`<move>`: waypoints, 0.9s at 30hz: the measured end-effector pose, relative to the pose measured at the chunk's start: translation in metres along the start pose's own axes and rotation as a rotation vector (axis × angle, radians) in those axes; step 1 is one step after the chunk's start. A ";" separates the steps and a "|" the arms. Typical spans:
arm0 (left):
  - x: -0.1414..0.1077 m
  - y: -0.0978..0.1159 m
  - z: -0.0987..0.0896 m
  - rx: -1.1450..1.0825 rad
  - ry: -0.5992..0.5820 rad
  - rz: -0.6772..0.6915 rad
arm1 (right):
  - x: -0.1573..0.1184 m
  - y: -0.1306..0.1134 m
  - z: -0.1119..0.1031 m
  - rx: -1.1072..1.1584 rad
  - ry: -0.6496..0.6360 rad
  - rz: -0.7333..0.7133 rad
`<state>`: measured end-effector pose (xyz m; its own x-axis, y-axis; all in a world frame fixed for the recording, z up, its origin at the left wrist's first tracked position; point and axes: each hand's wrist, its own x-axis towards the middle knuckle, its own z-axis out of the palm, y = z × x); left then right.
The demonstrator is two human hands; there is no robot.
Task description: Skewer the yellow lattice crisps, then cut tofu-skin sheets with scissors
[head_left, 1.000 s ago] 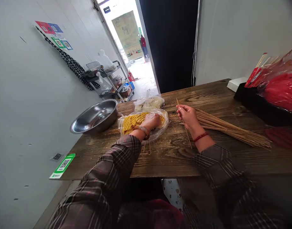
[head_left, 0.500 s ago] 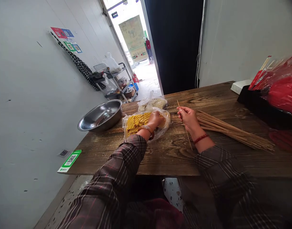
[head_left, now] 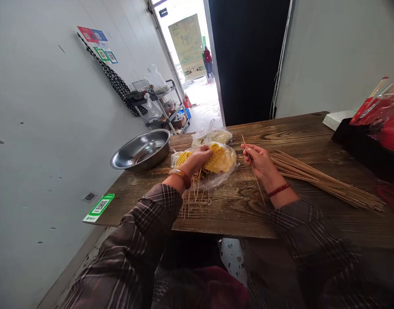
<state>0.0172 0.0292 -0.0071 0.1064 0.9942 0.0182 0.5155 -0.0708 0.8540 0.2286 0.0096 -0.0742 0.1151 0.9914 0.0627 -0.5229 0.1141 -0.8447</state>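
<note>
My left hand [head_left: 200, 158] pinches a yellow food piece [head_left: 217, 155] above a clear plastic bag [head_left: 227, 165]. More yellow pieces [head_left: 184, 158] lie in rows at the bag's left part. Below my left wrist, several skewers with sticks [head_left: 197, 189] point toward the table's front edge; their loaded ends are partly hidden by my hand. My right hand [head_left: 258, 161] is closed on one thin wooden skewer [head_left: 255, 176], held slanting with its tip up. A loose bundle of bare skewers [head_left: 322, 178] lies to the right of my right hand.
A steel basin [head_left: 142, 150] stands at the table's left. Behind the yellow food is another plastic bag [head_left: 212, 136]. A black box [head_left: 356, 139] with red packets sits at the right, beside a white box [head_left: 338, 119]. A green-edged code card [head_left: 100, 207] lies at the left corner.
My left hand has lifted and pulled back from the bag with a yellow piece, uncovering the skewers below. The view has shifted slightly. My right hand still holds its skewer.
</note>
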 end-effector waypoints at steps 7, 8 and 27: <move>-0.023 0.003 -0.036 -0.470 -0.013 -0.069 | -0.014 -0.003 0.011 -0.014 -0.086 0.052; -0.027 0.004 -0.038 -0.582 -0.009 -0.091 | -0.018 -0.003 0.014 -0.019 -0.105 0.059; -0.036 -0.009 -0.013 -1.177 -0.009 -0.172 | -0.075 0.015 0.052 -0.610 -0.296 -0.168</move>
<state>-0.0019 -0.0051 -0.0084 0.1211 0.9823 -0.1432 -0.5739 0.1870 0.7973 0.1685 -0.0597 -0.0640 -0.1275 0.9492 0.2878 0.0592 0.2969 -0.9531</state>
